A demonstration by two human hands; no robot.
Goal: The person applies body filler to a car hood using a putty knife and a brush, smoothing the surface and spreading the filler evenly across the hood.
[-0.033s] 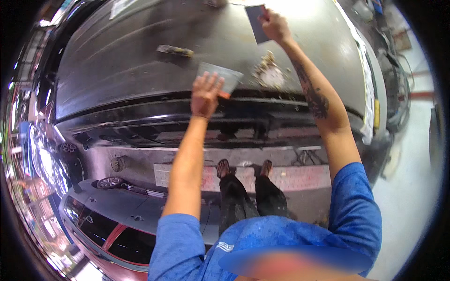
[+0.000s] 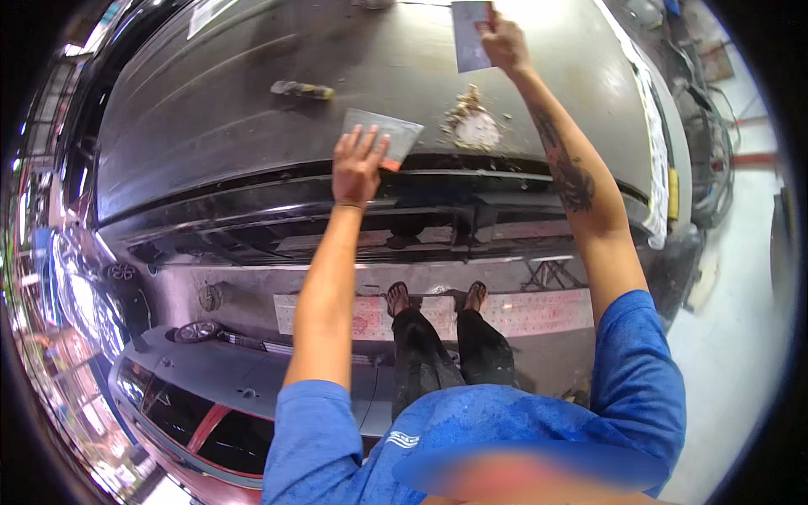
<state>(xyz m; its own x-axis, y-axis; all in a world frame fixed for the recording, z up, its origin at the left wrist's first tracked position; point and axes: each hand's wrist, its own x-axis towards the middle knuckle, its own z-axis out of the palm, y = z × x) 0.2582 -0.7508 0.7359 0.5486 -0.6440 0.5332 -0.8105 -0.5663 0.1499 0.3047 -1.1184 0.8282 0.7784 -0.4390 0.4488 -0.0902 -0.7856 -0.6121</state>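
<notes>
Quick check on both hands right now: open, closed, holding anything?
Left hand: fingers spread over a pale scraper; thumb hidden, so its grip can't be told.
Right hand: closed, holding a red-edged scraper.

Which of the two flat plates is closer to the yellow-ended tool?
The left plate, under the left hand's fingers: the tool lies close by. The right plate, in the right hand, is farther away.

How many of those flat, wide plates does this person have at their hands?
2: one grey plate under the left hand, and a second plate gripped in the right hand. Others may be hidden.
</notes>
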